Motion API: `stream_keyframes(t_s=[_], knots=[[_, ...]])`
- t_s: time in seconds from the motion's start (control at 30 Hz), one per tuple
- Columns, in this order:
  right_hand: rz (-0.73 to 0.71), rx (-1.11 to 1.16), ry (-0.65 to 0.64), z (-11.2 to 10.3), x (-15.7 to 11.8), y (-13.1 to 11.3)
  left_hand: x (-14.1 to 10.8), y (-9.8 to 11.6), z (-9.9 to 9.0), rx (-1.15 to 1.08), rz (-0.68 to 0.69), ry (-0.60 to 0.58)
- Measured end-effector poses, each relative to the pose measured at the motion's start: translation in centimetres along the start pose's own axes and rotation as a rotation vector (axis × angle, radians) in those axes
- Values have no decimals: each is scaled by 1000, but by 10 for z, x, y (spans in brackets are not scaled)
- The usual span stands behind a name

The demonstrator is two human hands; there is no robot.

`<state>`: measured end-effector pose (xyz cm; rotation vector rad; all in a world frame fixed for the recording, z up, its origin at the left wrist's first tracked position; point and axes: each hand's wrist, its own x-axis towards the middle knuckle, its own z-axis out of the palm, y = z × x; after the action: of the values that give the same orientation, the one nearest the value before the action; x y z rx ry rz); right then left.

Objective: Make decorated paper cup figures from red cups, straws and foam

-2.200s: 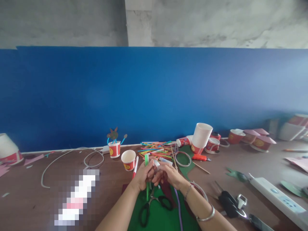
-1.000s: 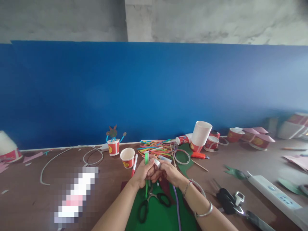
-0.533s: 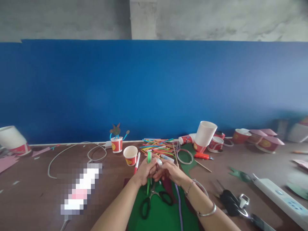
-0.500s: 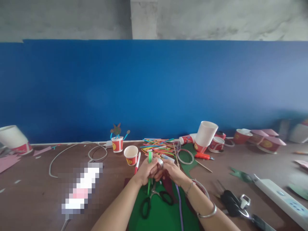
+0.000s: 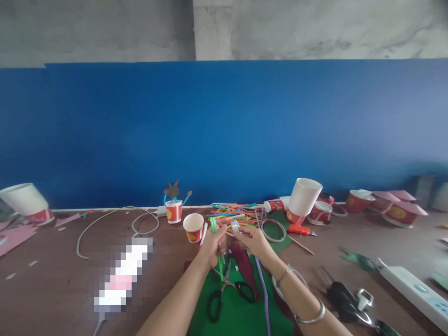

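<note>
My left hand (image 5: 214, 245) is closed round a few bright green straws (image 5: 213, 226), held upright with their lower ends hanging toward the scissors. Beside it, my right hand (image 5: 252, 240) pinches a small shiny whitish piece (image 5: 235, 226) between thumb and fingers; its exact kind is unclear. The two hands are close together but slightly apart. Below them, open scissors (image 5: 227, 283) with black handles lie on green sheets (image 5: 238, 312). A long purple strip (image 5: 263, 294) lies under my right wrist. Colourful straws (image 5: 238, 213) are heaped just behind the hands.
A paper cup (image 5: 193, 228) and a decorated cup (image 5: 173, 212) stand left of the straws. Stacked cups (image 5: 304, 198), a red-orange cutter (image 5: 301, 230) and a wire ring (image 5: 273, 231) are to the right. A power strip (image 5: 413, 287) lies far right; a blue wall (image 5: 224, 130) rises behind.
My hands have drawn a little apart, and the whitish piece now shows in my right fingers. The green straws tilt more. The whole view has shifted slightly.
</note>
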<state>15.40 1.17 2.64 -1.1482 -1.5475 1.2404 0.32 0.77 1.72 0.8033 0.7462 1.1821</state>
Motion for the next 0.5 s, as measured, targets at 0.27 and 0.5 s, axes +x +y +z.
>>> stream_keyframes(t_s=[0.27,0.5], knots=[[-102,-300,37,-6,0,-2,4,-3,7,292,147,98],[-91,-468,18,-14,-1,-10,7,-4,-1,574,221,77]])
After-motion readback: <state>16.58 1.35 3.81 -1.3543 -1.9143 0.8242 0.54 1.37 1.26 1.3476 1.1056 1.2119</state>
